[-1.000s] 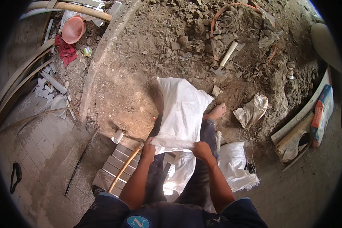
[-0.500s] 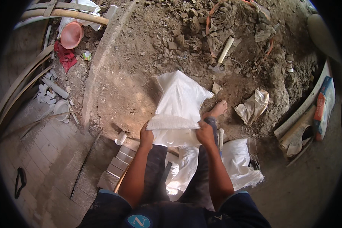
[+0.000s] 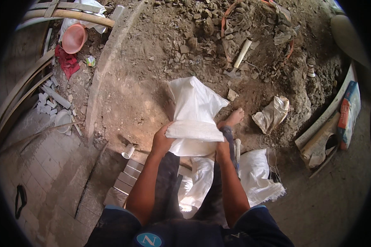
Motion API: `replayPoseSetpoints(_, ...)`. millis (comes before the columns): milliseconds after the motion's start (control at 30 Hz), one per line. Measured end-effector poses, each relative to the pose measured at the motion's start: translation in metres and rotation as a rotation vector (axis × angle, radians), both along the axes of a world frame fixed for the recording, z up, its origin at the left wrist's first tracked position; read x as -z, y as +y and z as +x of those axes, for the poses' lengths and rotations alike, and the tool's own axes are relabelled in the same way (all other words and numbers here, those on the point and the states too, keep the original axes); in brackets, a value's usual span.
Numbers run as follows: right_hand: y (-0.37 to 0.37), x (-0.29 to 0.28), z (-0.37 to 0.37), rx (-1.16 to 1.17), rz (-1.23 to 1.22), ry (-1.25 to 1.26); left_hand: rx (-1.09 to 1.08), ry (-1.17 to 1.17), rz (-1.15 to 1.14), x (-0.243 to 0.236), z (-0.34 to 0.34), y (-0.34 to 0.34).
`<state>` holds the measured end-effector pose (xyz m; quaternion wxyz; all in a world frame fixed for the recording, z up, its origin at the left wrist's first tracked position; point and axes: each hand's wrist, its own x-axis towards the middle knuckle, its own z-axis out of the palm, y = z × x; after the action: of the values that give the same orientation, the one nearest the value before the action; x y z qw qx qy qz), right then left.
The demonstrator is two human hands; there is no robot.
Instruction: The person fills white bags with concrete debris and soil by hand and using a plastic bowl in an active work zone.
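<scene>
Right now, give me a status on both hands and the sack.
Left hand, right hand: gripping the fold's ends. White sack: edge folded over. Close by: stone, bare right foot.

Sack point(image 3: 196, 101) centre, just left of right foot point(image 3: 232, 118); bag point(image 3: 272, 115) right of foot. Hammer point(image 3: 243, 53) beyond both, on rubble point(image 3: 189, 42). Far left, basin point(image 3: 74, 38) behind cloth point(image 3: 67, 63). Bricks point(image 3: 126, 178) left of legs point(image 3: 165, 181), pipe point(image 3: 128, 151) just beyond. Second sack point(image 3: 255, 175) right of legs. Loop point(image 3: 18, 201) on floor point(image 3: 49, 177), far left.
</scene>
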<state>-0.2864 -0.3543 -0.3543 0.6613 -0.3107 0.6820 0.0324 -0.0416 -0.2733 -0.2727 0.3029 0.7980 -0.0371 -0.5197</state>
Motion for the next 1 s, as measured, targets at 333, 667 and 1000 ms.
replayPoseSetpoints(333,-0.042,-0.044,0.052,-0.088,0.106,-0.146,-0.655,0.179,0.094,-0.032,0.015,-0.025)
replayPoseSetpoints(667,-0.104,-0.15,0.143,-0.004,-0.109,-0.474,-0.647,0.026,-0.083,-0.103,0.091,-0.051)
replayPoseSetpoints(1000,-0.229,-0.19,0.263,-0.745,-0.932,-0.543,-0.619,0.203,-0.238,-0.126,0.129,-0.089)
